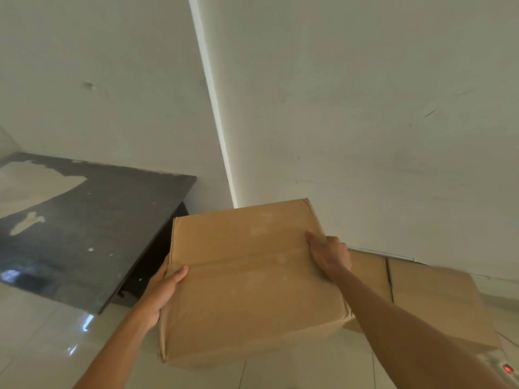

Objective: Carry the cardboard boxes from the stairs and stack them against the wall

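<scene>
A closed brown cardboard box point(252, 279) with a taped seam across its top fills the lower middle of the view, held above the floor. My left hand point(163, 290) grips its left side, thumb hooked over the top edge. My right hand point(328, 255) holds the right side, thumb pressed on the top near the seam. Behind and to the right, lower down, a second cardboard box point(432, 299) lies on the floor along the white wall point(365, 122); my right forearm crosses in front of it.
A dark grey slab-topped surface point(92, 226) with pale patches stands to the left, close to the held box's left edge. A wall corner point(216, 113) runs down behind the box. Glossy pale floor tiles point(42, 332) lie below. A small device with a red light point(507, 369) sits at the bottom right.
</scene>
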